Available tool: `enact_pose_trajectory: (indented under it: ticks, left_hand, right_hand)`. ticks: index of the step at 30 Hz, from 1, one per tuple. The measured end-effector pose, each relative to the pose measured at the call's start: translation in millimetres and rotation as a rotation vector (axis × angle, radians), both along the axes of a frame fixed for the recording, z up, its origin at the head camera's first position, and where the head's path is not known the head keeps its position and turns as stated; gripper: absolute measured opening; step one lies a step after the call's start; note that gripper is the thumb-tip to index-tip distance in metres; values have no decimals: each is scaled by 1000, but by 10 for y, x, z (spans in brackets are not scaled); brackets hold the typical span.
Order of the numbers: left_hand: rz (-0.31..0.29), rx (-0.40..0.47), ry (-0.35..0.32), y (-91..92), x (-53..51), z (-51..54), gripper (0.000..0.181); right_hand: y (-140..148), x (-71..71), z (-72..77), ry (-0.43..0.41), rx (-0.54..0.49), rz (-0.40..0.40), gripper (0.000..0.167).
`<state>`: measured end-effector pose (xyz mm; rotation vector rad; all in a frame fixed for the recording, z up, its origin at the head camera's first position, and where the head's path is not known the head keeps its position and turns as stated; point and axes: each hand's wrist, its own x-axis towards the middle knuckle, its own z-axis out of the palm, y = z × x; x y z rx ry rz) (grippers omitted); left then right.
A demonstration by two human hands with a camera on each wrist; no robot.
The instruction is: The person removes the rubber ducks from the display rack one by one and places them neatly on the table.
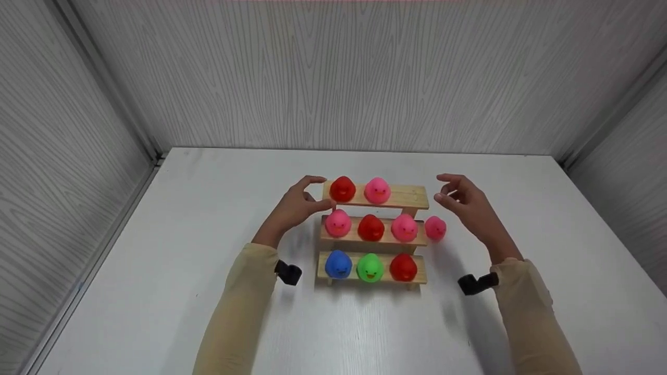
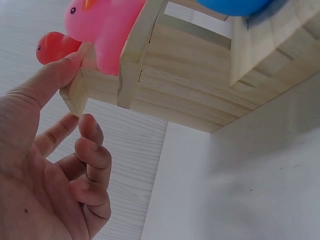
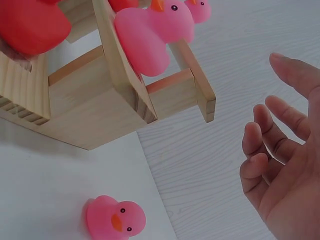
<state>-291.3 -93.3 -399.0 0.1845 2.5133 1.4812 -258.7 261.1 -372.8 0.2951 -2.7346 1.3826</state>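
My left hand (image 1: 298, 205) pinches the left end of the top board of a three-tier wooden stand (image 1: 409, 196), thumb and index finger on its opposite edges. Apart from the stand's right end, my right hand (image 1: 465, 202) hovers with loosely bent fingers, holding nothing. The top tier bears a red duck (image 1: 342, 189) and a pink duck (image 1: 378, 191). On the middle tier, a red duck (image 1: 370, 228) sits between a pink duck (image 1: 338, 223) and another pink duck (image 1: 404, 228). A blue duck (image 1: 338, 264), a green duck (image 1: 370, 267) and a red duck (image 1: 403, 267) line the bottom tier.
One more pink duck (image 3: 115, 218) stands on the white table (image 1: 182, 219), just right of the stand and below my right hand. Grey wood-grain panels (image 1: 333, 78) enclose the table at the back and both sides.
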Motion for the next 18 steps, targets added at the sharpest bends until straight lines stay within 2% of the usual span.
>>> enact_pose_trajectory:
  ticks: [9, 18]
  left_hand:
    - [-7, 20, 16, -3, 6, -10, 63]
    - [2, 1, -17, 1, 8, 3, 66]
  right_hand:
    - [-97, -10, 57, -12, -2, 7, 48]
    - [-207, -33, 92, -37, 0, 27, 49]
